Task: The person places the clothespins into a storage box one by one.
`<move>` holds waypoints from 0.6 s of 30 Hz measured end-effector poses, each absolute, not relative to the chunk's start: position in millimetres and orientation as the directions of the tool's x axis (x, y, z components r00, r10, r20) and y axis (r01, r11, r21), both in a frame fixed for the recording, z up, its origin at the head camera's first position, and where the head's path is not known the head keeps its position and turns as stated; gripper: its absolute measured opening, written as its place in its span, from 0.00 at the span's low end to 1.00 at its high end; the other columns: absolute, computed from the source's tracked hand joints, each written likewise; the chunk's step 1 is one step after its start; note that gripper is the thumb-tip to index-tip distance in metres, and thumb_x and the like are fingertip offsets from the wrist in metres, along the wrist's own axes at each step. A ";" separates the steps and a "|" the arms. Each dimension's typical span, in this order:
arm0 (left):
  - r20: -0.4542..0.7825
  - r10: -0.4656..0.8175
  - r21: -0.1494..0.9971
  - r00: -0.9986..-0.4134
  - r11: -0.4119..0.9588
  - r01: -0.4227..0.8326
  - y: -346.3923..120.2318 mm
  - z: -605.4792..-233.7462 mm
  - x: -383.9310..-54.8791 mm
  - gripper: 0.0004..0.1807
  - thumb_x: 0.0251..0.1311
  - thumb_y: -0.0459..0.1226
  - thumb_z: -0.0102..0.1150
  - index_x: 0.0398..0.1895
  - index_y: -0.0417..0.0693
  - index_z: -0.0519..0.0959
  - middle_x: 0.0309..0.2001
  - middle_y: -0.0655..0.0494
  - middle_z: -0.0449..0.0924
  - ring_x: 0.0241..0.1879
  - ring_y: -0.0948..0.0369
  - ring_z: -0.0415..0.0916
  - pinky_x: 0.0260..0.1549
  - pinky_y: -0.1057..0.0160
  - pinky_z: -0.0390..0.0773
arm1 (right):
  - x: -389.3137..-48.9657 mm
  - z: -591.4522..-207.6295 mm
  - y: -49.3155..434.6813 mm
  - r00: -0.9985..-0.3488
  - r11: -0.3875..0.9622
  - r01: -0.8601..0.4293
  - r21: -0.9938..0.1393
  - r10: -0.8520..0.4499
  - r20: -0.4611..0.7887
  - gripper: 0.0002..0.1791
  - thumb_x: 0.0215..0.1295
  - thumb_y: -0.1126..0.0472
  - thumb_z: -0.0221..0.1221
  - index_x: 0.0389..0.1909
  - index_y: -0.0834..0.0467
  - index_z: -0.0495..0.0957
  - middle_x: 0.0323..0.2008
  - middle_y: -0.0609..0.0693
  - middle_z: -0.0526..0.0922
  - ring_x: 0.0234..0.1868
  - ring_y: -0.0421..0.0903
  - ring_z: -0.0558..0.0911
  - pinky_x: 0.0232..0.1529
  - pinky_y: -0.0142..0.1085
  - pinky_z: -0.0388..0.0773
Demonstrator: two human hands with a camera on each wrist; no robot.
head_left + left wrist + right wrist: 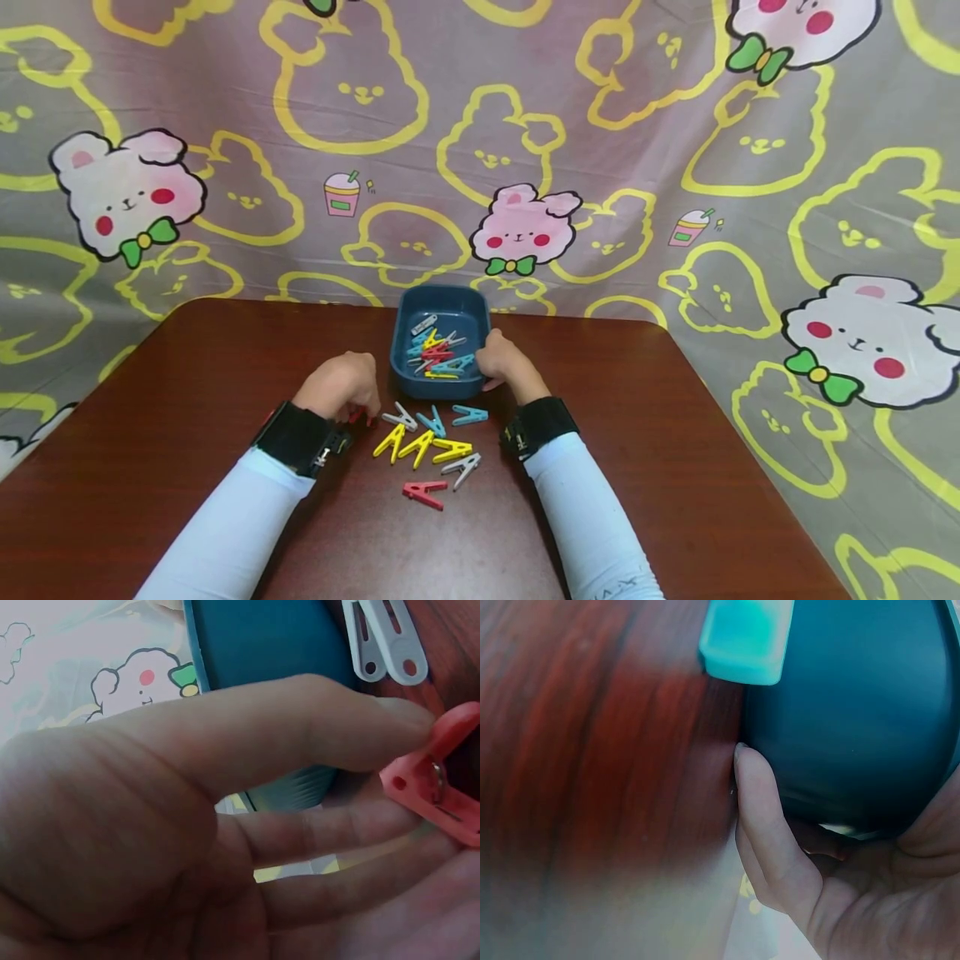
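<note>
Left of the blue plastic bin, my left hand pinches a red clothespin between thumb and fingers, low over the table. In the head view that clothespin is mostly hidden under the hand. My right hand grips the bin's right side wall. Inside the bin lies a pile of clothespins in blue, yellow, red and grey. On the table in front of it are loose ones: a grey clothespin, a light blue clothespin, a yellow clothespin and a red clothespin, among several others.
The brown wooden table has rounded far corners. Behind it hangs a grey cloth printed with yellow outlines and white cartoon animals. Black straps with cameras circle both wrists, over light blue sleeves.
</note>
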State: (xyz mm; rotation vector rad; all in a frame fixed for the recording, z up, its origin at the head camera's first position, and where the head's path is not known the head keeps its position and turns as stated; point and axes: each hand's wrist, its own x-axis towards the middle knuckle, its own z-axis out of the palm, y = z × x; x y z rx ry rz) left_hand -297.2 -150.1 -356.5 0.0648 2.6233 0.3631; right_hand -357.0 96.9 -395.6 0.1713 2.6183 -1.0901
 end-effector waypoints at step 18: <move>-0.372 0.205 0.208 -0.906 0.969 0.133 -174.1 -423.5 -359.3 0.21 0.48 0.41 0.83 0.40 0.40 0.84 0.33 0.46 0.84 0.27 0.53 0.84 0.25 0.59 0.84 | -354.3 -394.3 98.5 -0.950 0.697 0.203 -0.687 -0.031 -0.312 0.38 0.85 0.63 0.44 0.87 0.67 0.40 0.82 0.70 0.62 0.47 0.63 0.90 0.35 0.44 0.92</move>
